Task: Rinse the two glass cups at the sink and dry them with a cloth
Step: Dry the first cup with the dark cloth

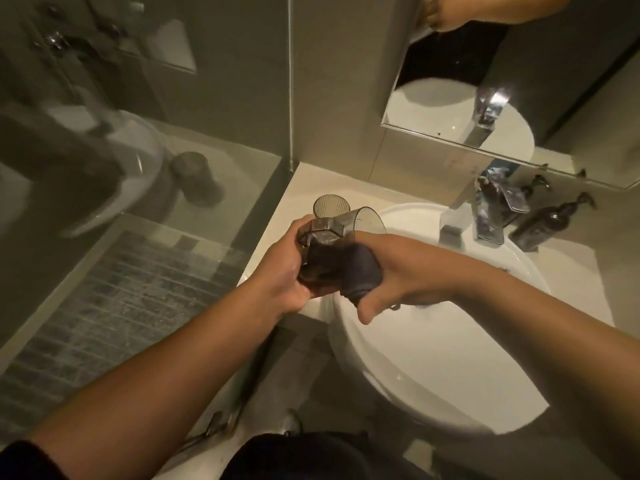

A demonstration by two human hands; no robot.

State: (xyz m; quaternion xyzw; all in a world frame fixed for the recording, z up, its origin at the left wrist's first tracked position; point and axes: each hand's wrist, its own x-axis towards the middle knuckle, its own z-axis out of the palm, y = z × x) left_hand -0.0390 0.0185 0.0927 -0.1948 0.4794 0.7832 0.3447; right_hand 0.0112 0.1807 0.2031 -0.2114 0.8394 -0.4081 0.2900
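Observation:
My left hand [280, 268] grips a clear glass cup [349, 223] by its thick base, tilted on its side with the mouth pointing right, over the left rim of the white sink [467, 358]. My right hand [391, 271] is closed on a dark grey cloth [360, 275], pressed against the cup's lower side. A second glass cup [329, 206] stands upright on the counter just behind the held one, partly hidden by it.
A chrome faucet [453, 220] stands at the sink's back. Dark pump bottles [550, 220] and a wrapped packet [491, 206] sit at the back right. A mirror [485, 81] hangs above. A glass shower wall [138, 168] closes the left side.

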